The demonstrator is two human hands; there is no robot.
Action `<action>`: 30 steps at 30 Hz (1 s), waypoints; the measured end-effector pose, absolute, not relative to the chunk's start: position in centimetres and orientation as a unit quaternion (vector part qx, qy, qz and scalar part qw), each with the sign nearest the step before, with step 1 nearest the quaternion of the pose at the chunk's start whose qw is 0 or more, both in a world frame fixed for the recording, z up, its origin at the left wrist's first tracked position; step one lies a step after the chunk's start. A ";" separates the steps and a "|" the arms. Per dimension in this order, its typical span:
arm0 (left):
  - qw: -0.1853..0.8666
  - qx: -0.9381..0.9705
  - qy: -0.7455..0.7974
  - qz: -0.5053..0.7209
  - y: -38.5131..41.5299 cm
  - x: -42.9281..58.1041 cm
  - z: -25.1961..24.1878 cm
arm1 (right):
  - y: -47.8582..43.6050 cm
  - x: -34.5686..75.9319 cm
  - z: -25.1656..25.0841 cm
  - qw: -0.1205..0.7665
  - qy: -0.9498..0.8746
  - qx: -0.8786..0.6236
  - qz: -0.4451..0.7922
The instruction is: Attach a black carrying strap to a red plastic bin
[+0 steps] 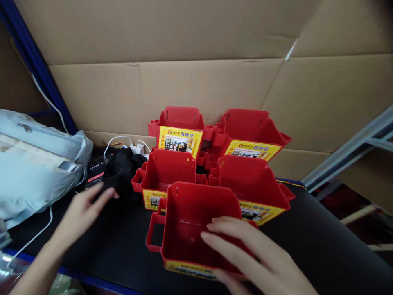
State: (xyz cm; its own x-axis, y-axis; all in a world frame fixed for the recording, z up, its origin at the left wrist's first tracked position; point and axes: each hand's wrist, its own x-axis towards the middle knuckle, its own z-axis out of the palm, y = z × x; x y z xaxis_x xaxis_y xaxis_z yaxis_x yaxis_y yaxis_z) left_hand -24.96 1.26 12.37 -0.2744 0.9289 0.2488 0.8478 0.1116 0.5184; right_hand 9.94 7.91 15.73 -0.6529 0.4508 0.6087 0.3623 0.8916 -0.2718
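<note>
Several red plastic bins with yellow labels stand clustered on a black table top (pixel 307 246). The nearest red bin (pixel 190 217) sits at the front, and my right hand (pixel 254 258) grips its right front wall, fingers inside and thumb under the labelled front edge. Behind it are two more bins (pixel 167 170) (pixel 248 180), and a further pair (pixel 181 123) (pixel 248 127) stands against the cardboard. My left hand (pixel 81 211) hovers over the table to the left with fingers stretched out and empty, near a phone (pixel 96 172).
A pale blue bag (pixel 33 164) lies at the left. Black cloth (pixel 123 168) and a white power strip with cables (pixel 136 148) sit behind the phone. Cardboard sheets (pixel 196 82) form the back wall. A grey metal rail (pixel 346 151) slants at the right.
</note>
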 end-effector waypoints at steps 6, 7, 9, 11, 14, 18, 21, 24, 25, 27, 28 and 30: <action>0.131 0.669 0.630 0.372 5.2 -23.2 22.4 | 13.1 0.0 22.0 0.337 -0.918 -0.142 0.157; 0.134 0.681 0.632 0.345 6.3 -22.7 23.3 | 14.1 -2.2 22.6 0.345 -0.912 -0.132 0.180; 0.141 0.705 0.617 0.320 8.1 -22.0 24.3 | 15.9 -5.9 23.6 0.314 -0.910 -0.117 0.243; 0.173 0.712 0.601 0.319 9.0 -21.7 24.5 | 17.3 -8.0 24.3 0.234 -0.921 -0.100 0.296; 0.263 0.701 0.574 0.330 8.5 -21.9 23.7 | 18.1 -8.6 24.7 0.147 -0.926 -0.077 0.339; 0.382 0.663 0.551 0.335 6.7 -22.7 21.2 | 17.7 -7.6 23.9 0.094 -0.919 -0.083 0.374; 0.403 0.617 0.573 0.360 5.8 -24.3 18.7 | 18.0 -6.5 23.7 0.114 -0.907 -0.147 0.377; 0.383 0.607 0.622 0.313 5.1 -26.8 15.7 | 19.3 -4.4 24.4 0.200 -0.871 -0.217 0.393; 0.373 0.616 0.633 0.284 4.9 -27.6 14.7 | 19.7 -3.5 24.7 0.229 -0.855 -0.229 0.404; 0.355 0.628 0.644 0.254 4.3 -29.2 12.7 | 20.3 -1.7 25.4 0.286 -0.823 -0.239 0.428; 0.347 0.632 0.647 0.249 4.1 -29.8 11.9 | 20.5 -0.8 25.7 0.314 -0.805 -0.242 0.441; 0.337 0.637 0.650 0.242 3.7 -30.8 10.6 | 20.5 0.9 26.6 0.382 -0.756 -0.250 0.468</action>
